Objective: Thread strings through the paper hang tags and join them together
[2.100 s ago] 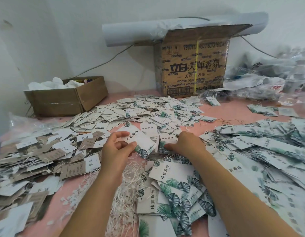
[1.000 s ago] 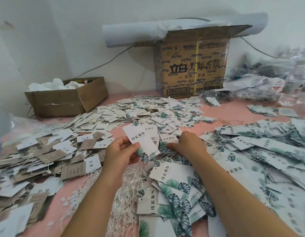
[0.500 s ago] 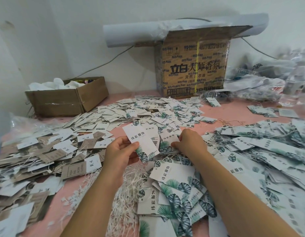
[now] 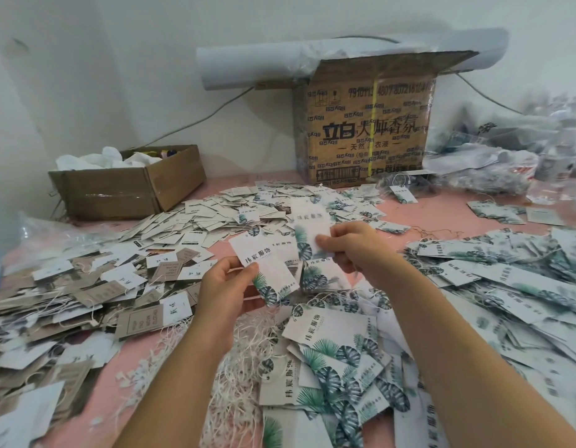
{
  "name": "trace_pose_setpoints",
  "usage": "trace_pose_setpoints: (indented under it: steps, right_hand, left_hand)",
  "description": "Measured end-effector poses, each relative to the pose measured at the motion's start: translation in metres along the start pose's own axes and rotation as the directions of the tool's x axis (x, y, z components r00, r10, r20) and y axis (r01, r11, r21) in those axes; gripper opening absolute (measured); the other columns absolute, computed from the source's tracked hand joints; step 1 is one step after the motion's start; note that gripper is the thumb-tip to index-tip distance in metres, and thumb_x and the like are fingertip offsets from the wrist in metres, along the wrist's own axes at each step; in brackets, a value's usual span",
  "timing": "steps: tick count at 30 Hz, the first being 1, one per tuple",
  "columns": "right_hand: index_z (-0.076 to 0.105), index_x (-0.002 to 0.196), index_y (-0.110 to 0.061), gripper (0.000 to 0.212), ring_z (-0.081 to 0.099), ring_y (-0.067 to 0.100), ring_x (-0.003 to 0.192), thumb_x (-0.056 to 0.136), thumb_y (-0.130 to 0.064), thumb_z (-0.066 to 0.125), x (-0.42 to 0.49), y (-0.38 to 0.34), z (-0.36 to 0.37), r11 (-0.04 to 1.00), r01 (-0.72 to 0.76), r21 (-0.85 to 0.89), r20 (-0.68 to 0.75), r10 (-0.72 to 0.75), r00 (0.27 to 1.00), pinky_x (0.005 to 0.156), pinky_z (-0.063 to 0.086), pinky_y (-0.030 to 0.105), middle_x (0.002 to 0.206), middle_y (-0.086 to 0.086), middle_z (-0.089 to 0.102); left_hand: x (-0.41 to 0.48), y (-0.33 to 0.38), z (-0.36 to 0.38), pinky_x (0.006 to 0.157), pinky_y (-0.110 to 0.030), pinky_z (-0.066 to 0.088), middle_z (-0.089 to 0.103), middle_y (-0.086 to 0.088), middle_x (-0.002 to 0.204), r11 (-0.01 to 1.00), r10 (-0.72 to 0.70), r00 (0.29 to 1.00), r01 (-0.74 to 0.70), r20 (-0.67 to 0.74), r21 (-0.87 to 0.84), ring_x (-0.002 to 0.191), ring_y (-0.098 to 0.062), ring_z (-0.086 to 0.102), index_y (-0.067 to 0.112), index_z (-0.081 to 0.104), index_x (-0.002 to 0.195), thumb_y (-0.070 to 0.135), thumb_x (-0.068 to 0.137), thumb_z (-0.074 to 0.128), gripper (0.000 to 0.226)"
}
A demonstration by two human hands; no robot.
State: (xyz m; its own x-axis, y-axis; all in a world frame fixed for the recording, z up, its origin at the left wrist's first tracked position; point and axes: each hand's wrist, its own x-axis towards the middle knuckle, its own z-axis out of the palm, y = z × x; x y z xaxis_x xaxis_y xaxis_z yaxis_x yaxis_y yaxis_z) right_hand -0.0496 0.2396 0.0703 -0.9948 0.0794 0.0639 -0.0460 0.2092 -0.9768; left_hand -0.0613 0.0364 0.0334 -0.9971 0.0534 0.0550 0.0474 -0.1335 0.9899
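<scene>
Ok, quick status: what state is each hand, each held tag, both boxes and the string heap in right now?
Left hand: pinches a leaf-print tag above the table.
Left tag: held print side up; threaded or not, cannot tell.
Right hand: pinches a second tag.
Right tag: held up, blurred.
Printed carton: top flap open.
Small box: open, stuffed with white material.
String heap: loose on the table.
</scene>
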Motion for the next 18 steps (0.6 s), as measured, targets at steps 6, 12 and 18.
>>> trace_pose_setpoints:
  steps: [6, 12, 18]
  right_hand:
    - [0.047, 0.055, -0.014, 0.036, 0.033, 0.007, 0.039, 0.086, -0.018, 0.064, -0.005, -0.008, 0.022, 0.989, 0.073, -0.126, 0.175, -0.05, 0.983, 0.041, 0.028, 0.018, 0.04, -0.011, 0.044]
    - [0.053, 0.07, -0.004, 0.029, 0.029, 0.013, 0.047, 0.085, -0.026, 0.066, -0.008, -0.015, 0.026, 0.953, 0.149, -0.263, 0.191, -0.1, 0.976, 0.044, 0.027, 0.021, 0.057, 0.008, 0.036]
    - [0.048, 0.086, -0.011, 0.015, 0.047, 0.01, 0.059, 0.097, -0.021, 0.046, -0.012, -0.024, 0.031, 0.982, 0.047, 0.185, 0.193, -0.083, 0.978, 0.057, 0.039, 0.021, 0.076, 0.003, 0.055]
  left_hand:
    - [-0.004, 0.006, 0.005, 0.052, -0.024, 0.053, 0.073, 0.0, 0.078, 0.993, 0.12, 0.992, -0.12, 0.05, -0.004, 0.066, -0.016, 0.07, 0.017, 0.062, 0.093, 0.015, 0.09, 0.058, 0.005]
    - [-0.008, 0.01, 0.009, 0.053, -0.022, 0.051, 0.073, 0.004, 0.083, 0.984, 0.169, 0.982, -0.174, 0.087, 0.049, 0.07, -0.012, 0.069, 0.02, 0.063, 0.097, 0.02, 0.085, 0.062, 0.011]
    - [-0.009, 0.015, 0.01, 0.049, -0.024, 0.052, 0.071, 0.004, 0.073, 0.993, 0.078, 0.996, -0.073, 0.047, -0.097, 0.061, -0.007, 0.067, 0.017, 0.059, 0.091, 0.011, 0.093, 0.053, 0.009]
